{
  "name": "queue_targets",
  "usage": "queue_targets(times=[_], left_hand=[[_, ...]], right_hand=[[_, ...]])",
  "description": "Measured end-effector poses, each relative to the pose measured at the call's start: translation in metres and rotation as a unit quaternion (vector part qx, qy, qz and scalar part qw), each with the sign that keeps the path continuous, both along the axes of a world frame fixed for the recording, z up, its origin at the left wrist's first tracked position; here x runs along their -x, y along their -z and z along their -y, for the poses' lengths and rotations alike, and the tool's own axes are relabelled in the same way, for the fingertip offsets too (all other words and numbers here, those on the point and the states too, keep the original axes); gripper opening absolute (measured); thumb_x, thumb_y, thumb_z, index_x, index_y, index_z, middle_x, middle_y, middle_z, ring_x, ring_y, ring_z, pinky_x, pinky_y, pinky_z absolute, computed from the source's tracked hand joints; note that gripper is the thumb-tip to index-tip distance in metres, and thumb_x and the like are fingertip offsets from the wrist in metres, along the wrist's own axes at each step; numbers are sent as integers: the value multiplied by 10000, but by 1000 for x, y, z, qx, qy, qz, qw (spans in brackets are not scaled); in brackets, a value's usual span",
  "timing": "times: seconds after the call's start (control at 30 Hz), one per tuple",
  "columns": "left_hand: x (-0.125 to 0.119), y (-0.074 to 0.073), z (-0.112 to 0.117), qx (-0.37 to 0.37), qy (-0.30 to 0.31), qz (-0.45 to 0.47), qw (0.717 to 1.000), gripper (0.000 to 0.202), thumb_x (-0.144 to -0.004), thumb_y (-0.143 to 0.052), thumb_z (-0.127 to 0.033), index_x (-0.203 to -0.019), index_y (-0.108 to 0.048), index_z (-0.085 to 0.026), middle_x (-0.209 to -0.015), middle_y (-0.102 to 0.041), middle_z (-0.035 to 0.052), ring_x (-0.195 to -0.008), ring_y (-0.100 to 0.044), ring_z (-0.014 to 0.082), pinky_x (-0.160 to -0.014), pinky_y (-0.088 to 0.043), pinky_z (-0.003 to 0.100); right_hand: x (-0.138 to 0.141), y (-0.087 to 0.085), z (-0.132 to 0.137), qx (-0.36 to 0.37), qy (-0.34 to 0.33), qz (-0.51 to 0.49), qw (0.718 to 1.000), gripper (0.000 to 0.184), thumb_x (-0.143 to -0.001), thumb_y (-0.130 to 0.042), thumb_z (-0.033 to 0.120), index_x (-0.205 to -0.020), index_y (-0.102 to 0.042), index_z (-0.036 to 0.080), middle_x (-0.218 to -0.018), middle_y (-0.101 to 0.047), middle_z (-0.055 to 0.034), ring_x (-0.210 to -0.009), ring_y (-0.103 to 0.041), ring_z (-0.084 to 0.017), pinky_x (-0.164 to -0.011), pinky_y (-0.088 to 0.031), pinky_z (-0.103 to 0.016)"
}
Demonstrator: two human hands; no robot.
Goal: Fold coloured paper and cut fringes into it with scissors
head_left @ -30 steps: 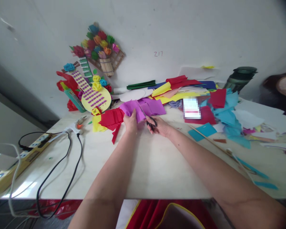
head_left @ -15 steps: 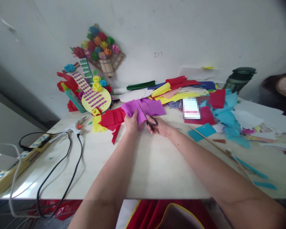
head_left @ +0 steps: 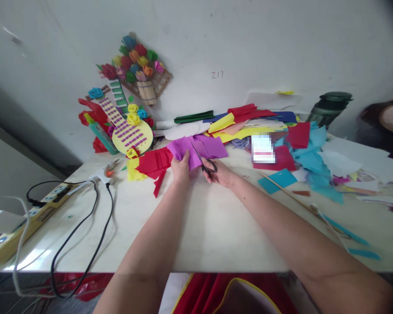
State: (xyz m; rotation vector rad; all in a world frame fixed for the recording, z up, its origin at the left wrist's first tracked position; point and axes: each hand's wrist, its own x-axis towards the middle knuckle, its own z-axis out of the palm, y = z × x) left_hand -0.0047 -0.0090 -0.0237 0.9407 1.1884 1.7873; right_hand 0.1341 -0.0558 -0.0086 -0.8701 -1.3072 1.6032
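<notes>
My left hand [head_left: 180, 166] grips the near edge of a folded sheet of purple crepe paper [head_left: 212, 147], its thumb lying on top. In my right hand [head_left: 221, 175] is a pair of black-handled scissors [head_left: 208, 167], fingers in the loops. The scissor blades point up and left across the purple paper; whether they are parted is too fine to see. Red crepe paper [head_left: 153, 162] lies just left of my left hand, over a yellow piece [head_left: 136, 173].
A glue gun [head_left: 102, 174] and its cord lie left, near a power strip [head_left: 46, 211]. A decorated paper guitar [head_left: 131, 135] leans at the back left. Coloured paper piles [head_left: 245, 124] line the wall. A thin stick [head_left: 286, 192] and a dark bottle [head_left: 329, 109] are right.
</notes>
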Motion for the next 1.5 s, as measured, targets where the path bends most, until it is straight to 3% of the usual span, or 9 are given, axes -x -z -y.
queue_targets(times=[0.5,0.8,1.13,1.5], left_hand=[[-1,-2,2,-2,0,-6,1000,382,-605,-697,-424,-851,-588,-153,-780,-639,52,-724,-622,185,-674,-488,299],[-3,-5,5,2,0,7,1000,348,-615,-693,-401,-822,-581,-146,-777,-630,47,-677,-603,155,-648,-486,281],[-5,-9,7,-7,32,47,998,367,-606,-715,-367,-869,-586,-145,-826,-649,62,-737,-630,174,-712,-501,308],[-6,-10,12,-4,46,39,998,382,-606,-724,-373,-876,-584,-142,-830,-652,73,-710,-630,186,-686,-506,325]], right_hand=[[0,1,0,-5,18,8,1000,486,-668,-602,639,-672,-455,176,-482,-528,45,-325,-455,-58,-260,-195,-160],[1,5,-2,-3,35,15,999,449,-631,-672,572,-671,-446,186,-471,-525,58,-310,-439,-52,-263,-177,-156],[0,2,-1,-23,-10,-5,1000,454,-680,-621,599,-673,-478,168,-479,-546,27,-323,-477,-72,-246,-192,-163],[-2,-1,-1,-13,-5,-10,1000,485,-685,-590,637,-646,-492,163,-478,-549,8,-328,-486,-80,-244,-212,-171]])
